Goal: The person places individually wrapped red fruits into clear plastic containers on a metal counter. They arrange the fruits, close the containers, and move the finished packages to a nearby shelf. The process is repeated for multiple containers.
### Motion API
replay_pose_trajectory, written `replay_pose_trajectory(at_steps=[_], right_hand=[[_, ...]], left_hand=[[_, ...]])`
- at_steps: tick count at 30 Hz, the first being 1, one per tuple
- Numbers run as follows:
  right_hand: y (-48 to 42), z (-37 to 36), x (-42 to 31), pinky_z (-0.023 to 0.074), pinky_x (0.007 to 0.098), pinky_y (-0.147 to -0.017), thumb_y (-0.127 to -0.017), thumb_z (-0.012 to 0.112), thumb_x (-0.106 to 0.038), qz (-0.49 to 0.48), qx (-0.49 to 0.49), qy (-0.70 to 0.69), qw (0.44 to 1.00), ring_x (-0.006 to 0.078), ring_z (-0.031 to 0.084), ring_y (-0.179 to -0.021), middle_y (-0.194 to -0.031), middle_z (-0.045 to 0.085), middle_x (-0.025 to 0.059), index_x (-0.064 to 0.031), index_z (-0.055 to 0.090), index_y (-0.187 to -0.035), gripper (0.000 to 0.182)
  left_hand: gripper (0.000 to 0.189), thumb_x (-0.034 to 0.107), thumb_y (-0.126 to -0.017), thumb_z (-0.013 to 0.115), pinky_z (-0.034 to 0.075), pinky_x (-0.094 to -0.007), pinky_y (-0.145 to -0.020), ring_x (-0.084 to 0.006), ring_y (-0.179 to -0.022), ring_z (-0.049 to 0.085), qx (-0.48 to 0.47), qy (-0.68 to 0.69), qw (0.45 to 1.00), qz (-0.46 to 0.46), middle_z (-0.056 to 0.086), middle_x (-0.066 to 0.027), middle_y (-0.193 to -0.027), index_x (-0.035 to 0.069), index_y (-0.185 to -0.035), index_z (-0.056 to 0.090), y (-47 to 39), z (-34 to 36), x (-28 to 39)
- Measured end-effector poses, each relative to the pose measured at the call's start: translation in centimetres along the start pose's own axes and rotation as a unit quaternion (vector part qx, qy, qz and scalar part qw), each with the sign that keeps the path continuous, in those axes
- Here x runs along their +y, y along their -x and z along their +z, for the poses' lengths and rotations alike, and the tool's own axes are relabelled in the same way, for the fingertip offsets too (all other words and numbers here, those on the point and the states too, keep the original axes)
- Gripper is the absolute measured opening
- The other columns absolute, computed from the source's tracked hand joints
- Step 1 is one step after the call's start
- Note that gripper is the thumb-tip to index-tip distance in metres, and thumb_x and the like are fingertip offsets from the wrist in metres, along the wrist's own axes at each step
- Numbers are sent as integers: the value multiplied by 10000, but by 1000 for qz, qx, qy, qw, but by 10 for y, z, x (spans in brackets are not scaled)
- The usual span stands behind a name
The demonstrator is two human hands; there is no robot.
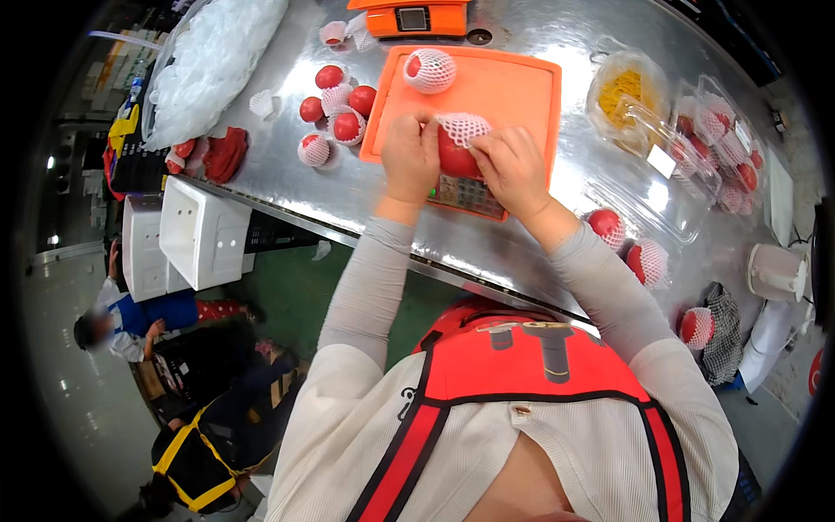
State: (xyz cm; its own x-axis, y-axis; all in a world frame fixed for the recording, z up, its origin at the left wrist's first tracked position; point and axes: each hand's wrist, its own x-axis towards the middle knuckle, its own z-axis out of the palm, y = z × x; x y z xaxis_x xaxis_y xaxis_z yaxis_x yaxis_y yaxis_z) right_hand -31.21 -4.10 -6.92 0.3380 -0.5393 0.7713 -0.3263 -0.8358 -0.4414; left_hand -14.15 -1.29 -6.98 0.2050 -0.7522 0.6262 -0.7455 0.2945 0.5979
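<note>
Over the near part of an orange weighing scale (pixel 486 85), both my hands hold one large red tomato (pixel 456 156) with a white foam net (pixel 464 125) over its far side. My left hand (pixel 411 156) grips the tomato's left side and the net's edge. At the right, my right hand (pixel 512 166) pinches the net's edge between thumb and fingers. A netted tomato (pixel 430 70) rests on the scale's far left part. Left of the scale lie several tomatoes (pixel 346 126), some netted and some bare. My hands partly cover the scale's keypad (pixel 471 196).
A bag of white foam nets (pixel 212 62) lies at the far left, beside a red cloth (pixel 225 155). Clear plastic boxes (pixel 691 189), a bag of yellow bands (pixel 620 98) and packed tomatoes (pixel 724 140) are at the right. White foam boxes (pixel 202 231) stand below the table's edge; people are beyond them.
</note>
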Motion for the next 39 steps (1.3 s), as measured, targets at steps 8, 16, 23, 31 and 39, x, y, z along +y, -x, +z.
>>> replay_pose_trajectory(at_steps=[8, 16, 23, 31, 39], right_hand=[[6, -5, 5, 455, 362, -677, -737, 682, -58, 22, -28, 8, 999, 254, 566, -753, -808, 583, 51, -74, 609, -872, 154], [2, -24, 7, 457, 361, -676, -721, 644, -30, -52, -97, -21, 994, 254, 561, -746, -830, 584, 68, -62, 593, -895, 185], [-6, -17, 21, 460, 363, -703, -762, 600, -71, -42, -196, -14, 980, 249, 574, -770, -841, 580, 60, -60, 600, -900, 138], [-20, 0, 30, 484, 363, -729, -742, 687, -81, -29, -205, 28, 978, 276, 590, -860, -938, 590, 97, -62, 588, -853, 150], [-32, 30, 64, 507, 335, -848, -744, 789, -157, 163, -178, -188, 952, 264, 592, -1038, -1174, 545, 157, -51, 452, -1109, 508]], left_hand=[[215, 138, -811, 693, 465, -390, -632, -315, -724, 558, -35, 41, 999, -8, 568, -129, -790, 30, -908, 533, 17, -16, 21], [271, 45, -674, 753, 453, -364, -611, -286, -709, 547, -138, -30, 980, 142, 553, -81, -802, 59, -849, 546, 20, -39, 11], [205, 78, -677, 722, 436, -370, -636, -263, -744, 557, -85, -138, 981, 109, 562, -44, -771, 92, -822, 578, 42, -27, 4], [140, 153, -744, 704, 405, -375, -732, -233, -864, 564, 4, -230, 967, 107, 614, -46, -999, 112, -849, 622, 40, -16, -16], [117, 107, -838, 643, 472, -409, -853, -342, -1021, 568, -10, 66, 997, -49, 569, -161, -1202, 38, -905, 575, 3, 5, -23]])
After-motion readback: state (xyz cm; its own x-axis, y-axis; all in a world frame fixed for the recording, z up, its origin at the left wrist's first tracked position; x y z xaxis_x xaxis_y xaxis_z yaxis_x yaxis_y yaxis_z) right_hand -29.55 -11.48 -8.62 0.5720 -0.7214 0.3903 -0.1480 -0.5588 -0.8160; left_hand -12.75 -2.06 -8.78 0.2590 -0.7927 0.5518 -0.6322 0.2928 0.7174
